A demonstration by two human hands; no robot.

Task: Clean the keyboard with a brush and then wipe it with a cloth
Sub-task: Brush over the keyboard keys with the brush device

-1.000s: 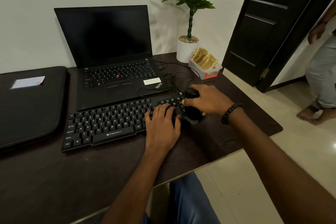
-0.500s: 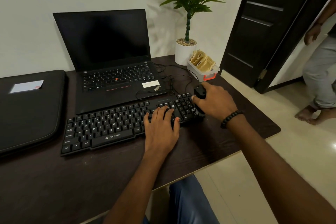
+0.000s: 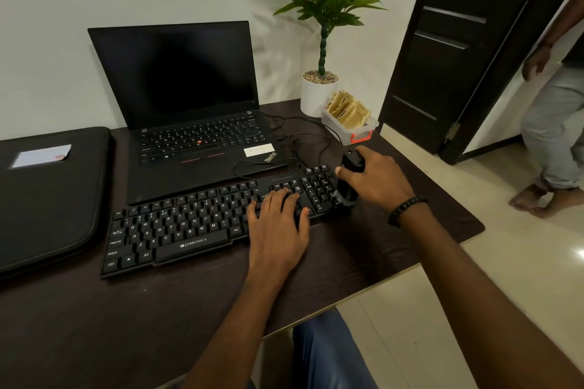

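Left hand (image 3: 278, 224): fingers straight, slightly spread, pressing the Zebronics keyboard (image 3: 202, 221) flat on the desk (image 3: 94, 325); likely light, prone to slide.
Right hand (image 3: 376, 181): fingers curled round black brush (image 3: 347, 183) at numpad edge; rigid handle, soft bristles presumably.

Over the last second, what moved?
The right hand, gripping the black handheld brush, moved it along the number-pad end of the black Zebronics keyboard, away from the person then partway back. The left hand stayed flat on the keys.
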